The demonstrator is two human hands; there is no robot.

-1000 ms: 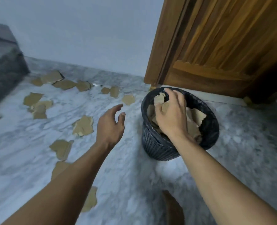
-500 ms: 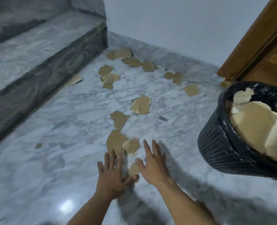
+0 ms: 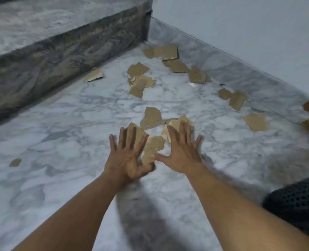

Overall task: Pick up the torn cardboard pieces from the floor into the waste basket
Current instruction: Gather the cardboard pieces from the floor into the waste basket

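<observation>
Both hands, left (image 3: 127,158) and right (image 3: 180,153), lie flat, fingers spread, holding nothing, over the nearest scraps (image 3: 154,144); raking them together first should allow one scoop.

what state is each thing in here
near cardboard pieces: bunched together on the floor, not lifted
far cardboard pieces: scattered, lying flat on the floor
left hand: open, fingers spread over the near cardboard pieces
right hand: open, fingers spread over the same pieces
waste basket: only a corner in view, contents hidden
</observation>
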